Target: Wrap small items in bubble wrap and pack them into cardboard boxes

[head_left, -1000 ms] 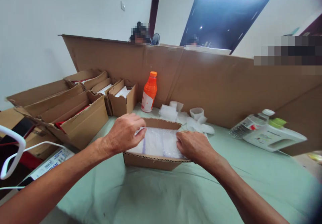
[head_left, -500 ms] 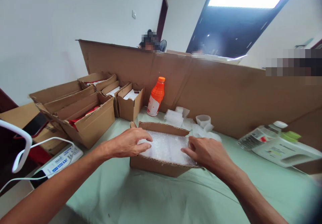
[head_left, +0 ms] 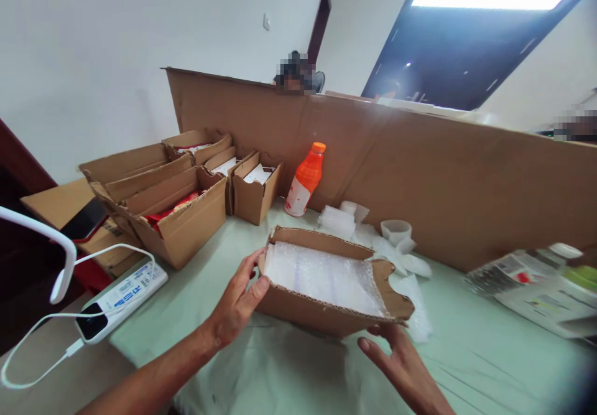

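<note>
Open green desk lies near and to the right front, while cardboard boxes crowd the left, a tall cardboard wall blocks the far side with an orange bottle and white plastic cups before it, and bottles lie at the right edge.

box: small open brown cardboard box, corrugated edges, flaps up
contents: white bubble wrap filling it to the rim
pose: tilted, right end raised
place: in front of the orange bottle, nearer the camera
</note>
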`<control>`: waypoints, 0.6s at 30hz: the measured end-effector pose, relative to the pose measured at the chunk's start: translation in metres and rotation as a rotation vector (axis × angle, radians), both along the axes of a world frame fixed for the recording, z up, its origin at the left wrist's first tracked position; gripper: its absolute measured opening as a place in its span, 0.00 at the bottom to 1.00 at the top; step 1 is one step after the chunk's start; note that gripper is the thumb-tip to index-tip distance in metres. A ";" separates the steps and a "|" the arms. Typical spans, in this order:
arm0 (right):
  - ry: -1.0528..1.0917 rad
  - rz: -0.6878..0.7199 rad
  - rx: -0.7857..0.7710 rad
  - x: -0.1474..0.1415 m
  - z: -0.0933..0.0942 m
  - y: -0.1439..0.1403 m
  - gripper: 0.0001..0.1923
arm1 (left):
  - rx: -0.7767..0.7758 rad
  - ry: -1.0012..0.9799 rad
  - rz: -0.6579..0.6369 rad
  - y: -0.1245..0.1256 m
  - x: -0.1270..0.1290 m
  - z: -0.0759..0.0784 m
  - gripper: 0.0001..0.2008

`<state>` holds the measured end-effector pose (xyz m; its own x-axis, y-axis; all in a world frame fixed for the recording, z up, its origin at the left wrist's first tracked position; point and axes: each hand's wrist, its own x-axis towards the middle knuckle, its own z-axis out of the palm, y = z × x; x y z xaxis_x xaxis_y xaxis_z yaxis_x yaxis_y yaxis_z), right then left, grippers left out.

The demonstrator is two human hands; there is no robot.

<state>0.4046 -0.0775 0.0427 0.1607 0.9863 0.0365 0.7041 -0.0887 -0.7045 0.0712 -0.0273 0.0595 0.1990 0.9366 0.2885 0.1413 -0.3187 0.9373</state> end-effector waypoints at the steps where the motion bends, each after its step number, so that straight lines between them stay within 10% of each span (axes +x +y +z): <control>1: 0.018 0.004 -0.007 -0.006 -0.007 0.003 0.29 | -0.007 -0.001 -0.002 -0.006 0.003 -0.002 0.30; 10: 0.183 0.248 0.014 -0.066 -0.001 0.076 0.31 | 0.000 -0.067 0.183 -0.058 -0.017 -0.036 0.34; 18: 0.329 0.555 0.126 -0.163 -0.029 0.176 0.41 | 0.147 0.112 0.489 -0.056 -0.059 -0.057 0.35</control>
